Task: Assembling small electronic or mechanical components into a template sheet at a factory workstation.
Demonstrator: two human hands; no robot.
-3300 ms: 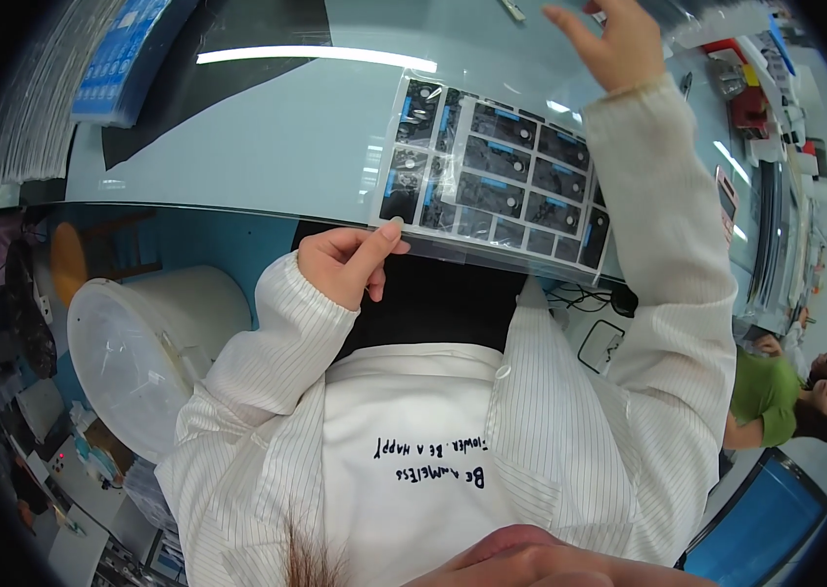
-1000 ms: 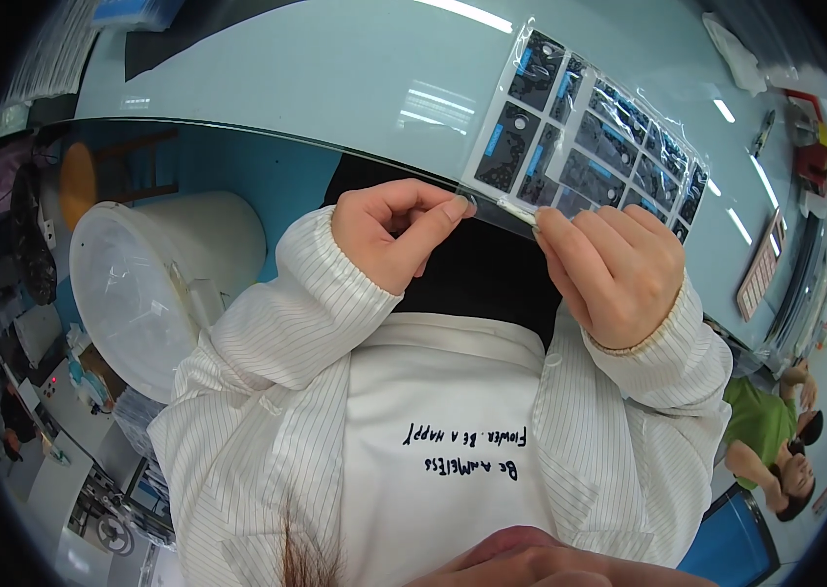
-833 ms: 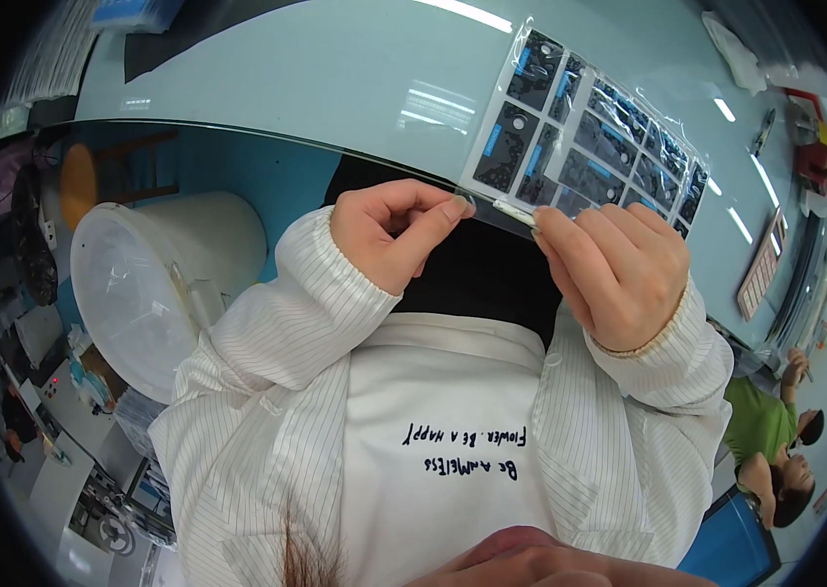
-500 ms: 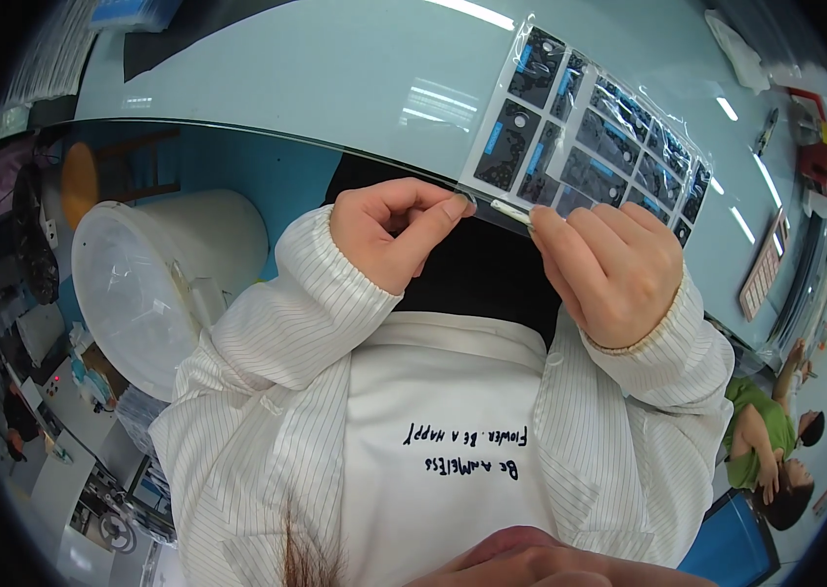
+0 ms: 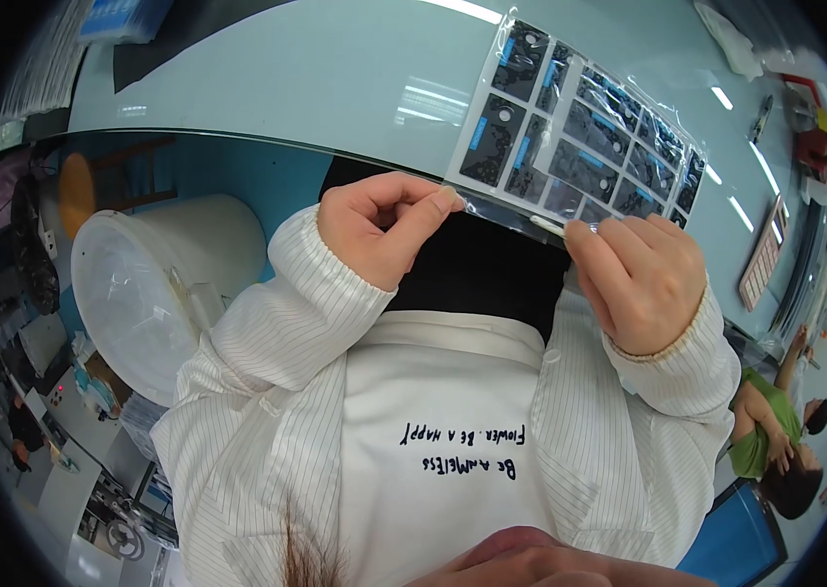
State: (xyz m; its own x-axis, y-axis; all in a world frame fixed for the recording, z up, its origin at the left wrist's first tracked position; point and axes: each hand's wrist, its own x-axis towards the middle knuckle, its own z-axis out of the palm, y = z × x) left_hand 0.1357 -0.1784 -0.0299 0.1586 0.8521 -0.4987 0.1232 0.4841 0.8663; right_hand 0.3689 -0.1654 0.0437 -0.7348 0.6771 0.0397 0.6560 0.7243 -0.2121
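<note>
My left hand [image 5: 389,223] is closed in a pinch by the table's near edge; a small clear bit shows at its fingertips, too small to name. My right hand [image 5: 641,279] is closed on a short, thin white stick [image 5: 547,226], whose free end points left toward the other hand. Beyond both hands, a sheet of dark rectangular panels with blue labels [image 5: 494,137] lies on the table. Glossy clear plastic film [image 5: 619,127] covers its right part and reaches close to my right fingers. The hands are apart, with a shiny strip along the edge between them.
The pale glass-topped table [image 5: 286,88] stretches away in front. A large white bucket [image 5: 130,293] stands at left beside a wooden stool [image 5: 79,196]. A pink calculator [image 5: 761,259] lies at right. A person in green [image 5: 766,421] sits at the far right.
My hands have moved farther apart: the left slightly left, the right to the right and a little nearer with the white stick. The view has shifted slightly.
</note>
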